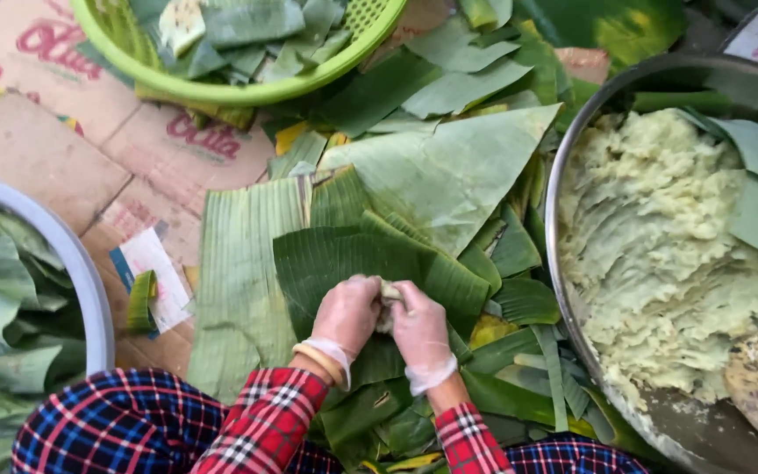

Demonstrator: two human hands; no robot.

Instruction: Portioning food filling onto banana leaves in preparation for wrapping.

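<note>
Dough lump (389, 294): pinched between our two gloved hands, left hand (348, 313) and right hand (420, 332) both closed on it, fingertips meeting over it. Small, pale, mostly hidden by fingers. We hold it just above the dark banana leaf (326, 259). Steel bowl (572, 158) of pale green dough sits right of that leaf, green basket (247, 92) beyond it, white basin (89, 281) left.

Gloved left hand (346, 313), right hand (421, 332) pinching dough lump (389, 292), over banana leaf (344, 259), beside dough bowl (557, 175)
</note>
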